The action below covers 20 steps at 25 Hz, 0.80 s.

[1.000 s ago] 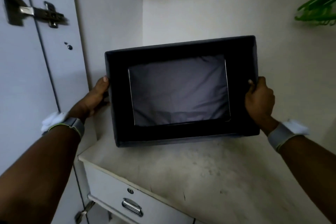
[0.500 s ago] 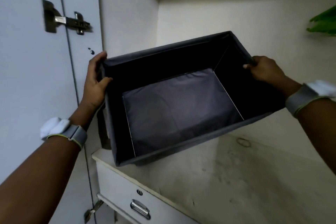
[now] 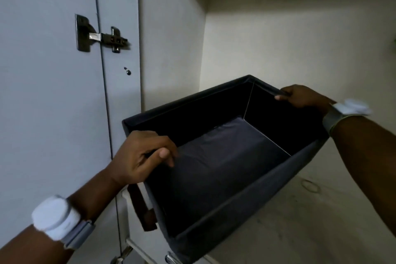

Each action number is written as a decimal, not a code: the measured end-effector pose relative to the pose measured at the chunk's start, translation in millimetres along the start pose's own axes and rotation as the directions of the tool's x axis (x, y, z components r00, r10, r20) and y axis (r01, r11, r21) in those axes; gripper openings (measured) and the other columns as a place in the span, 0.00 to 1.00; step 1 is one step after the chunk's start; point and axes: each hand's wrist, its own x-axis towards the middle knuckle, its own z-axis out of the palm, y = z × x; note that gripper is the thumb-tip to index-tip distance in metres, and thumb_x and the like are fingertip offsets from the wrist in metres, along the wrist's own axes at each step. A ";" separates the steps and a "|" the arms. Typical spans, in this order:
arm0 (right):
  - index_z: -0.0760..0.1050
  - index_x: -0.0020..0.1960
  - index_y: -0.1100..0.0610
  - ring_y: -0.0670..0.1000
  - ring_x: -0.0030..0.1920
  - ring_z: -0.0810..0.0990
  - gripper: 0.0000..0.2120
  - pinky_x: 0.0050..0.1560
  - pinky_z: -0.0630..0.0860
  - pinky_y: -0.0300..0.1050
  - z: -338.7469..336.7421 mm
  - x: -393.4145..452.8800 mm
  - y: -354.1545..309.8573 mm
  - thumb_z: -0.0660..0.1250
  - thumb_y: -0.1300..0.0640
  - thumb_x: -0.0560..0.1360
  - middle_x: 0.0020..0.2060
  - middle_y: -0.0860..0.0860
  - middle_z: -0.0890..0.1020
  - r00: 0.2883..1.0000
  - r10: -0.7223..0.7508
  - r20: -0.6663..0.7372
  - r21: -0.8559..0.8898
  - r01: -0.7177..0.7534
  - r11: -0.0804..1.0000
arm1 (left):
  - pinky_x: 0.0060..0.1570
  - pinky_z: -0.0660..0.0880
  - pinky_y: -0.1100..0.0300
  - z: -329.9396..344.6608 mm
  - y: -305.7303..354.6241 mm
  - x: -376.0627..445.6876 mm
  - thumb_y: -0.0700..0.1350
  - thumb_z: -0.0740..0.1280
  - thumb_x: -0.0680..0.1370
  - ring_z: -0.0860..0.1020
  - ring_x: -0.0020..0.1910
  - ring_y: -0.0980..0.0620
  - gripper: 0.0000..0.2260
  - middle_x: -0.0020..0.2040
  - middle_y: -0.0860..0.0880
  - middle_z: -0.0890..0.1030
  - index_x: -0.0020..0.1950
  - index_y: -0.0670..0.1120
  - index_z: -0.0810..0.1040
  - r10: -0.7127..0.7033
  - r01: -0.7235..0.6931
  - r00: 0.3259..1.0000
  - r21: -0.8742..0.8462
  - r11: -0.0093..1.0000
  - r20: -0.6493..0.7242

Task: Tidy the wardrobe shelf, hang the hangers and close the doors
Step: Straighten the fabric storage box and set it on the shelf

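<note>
A dark grey fabric storage box (image 3: 225, 178) with nothing inside hangs in the air above the wardrobe shelf (image 3: 310, 221), its opening tilted toward me. My left hand (image 3: 141, 156) grips the box's left rim, thumb inside. At the far right rim my right hand (image 3: 300, 97) grips the edge. A brown strap handle (image 3: 141, 208) hangs on the box's left outer side. No hangers are in sight.
The open wardrobe door (image 3: 42, 92) stands at the left with a metal hinge (image 3: 100, 35). A white drawer front with a metal handle (image 3: 171, 260) sits under the shelf. A faint ring mark (image 3: 309, 185) lies on the dusty shelf surface.
The box has tipped from facing me to a more upright tilt and come nearer and lower. My left hand shifted from the outer side onto the rim. The green hangers left the view.
</note>
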 end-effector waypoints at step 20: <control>0.78 0.56 0.59 0.58 0.53 0.79 0.15 0.54 0.73 0.50 140.0 76.4 -0.2 0.62 0.49 0.81 0.55 0.61 0.81 0.964 -0.156 0.215 -0.144 0.189 0.971 | 0.33 0.65 0.68 -23.0 -14.3 -15.6 0.48 0.62 0.82 0.70 0.24 0.53 0.21 0.26 0.50 0.72 0.29 0.45 0.70 -0.443 0.417 0.776 0.161 0.894 0.449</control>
